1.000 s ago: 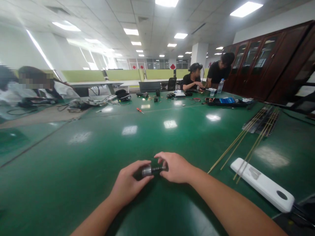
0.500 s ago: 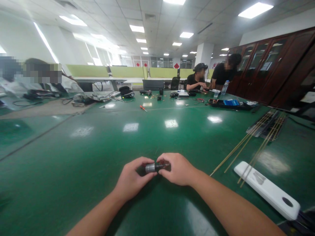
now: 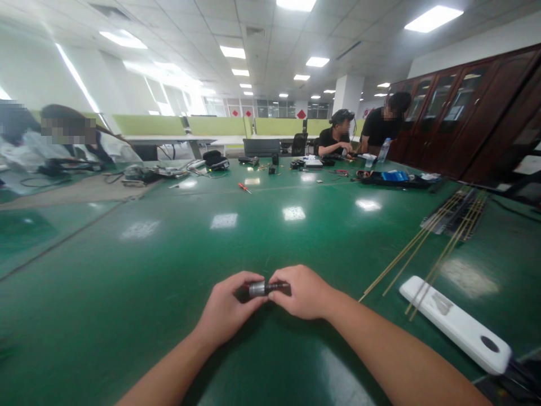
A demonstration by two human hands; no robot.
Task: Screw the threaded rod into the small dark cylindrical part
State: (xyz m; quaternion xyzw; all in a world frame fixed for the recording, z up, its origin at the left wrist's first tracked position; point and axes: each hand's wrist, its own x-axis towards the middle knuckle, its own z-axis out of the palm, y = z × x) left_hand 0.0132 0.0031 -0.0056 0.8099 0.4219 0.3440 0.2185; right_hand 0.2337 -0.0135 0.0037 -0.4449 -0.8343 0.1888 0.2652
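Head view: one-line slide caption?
Left hand and right hand hold a silver-and-black cylindrical part over a glossy green table, a white oblong device lying to the right.

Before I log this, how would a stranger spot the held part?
Find the large green table, then the left hand and right hand above its near side. Held between them is the part: a silvery cylinder with a narrower dark shaft, unlike the white box at right.

Site is an office: partitions (image 3: 146, 124) and desks (image 3: 230, 140) stand beyond the table (image 3: 169, 254), cabinets (image 3: 452, 113) right of it, ceiling lights (image 3: 434, 19) above it.
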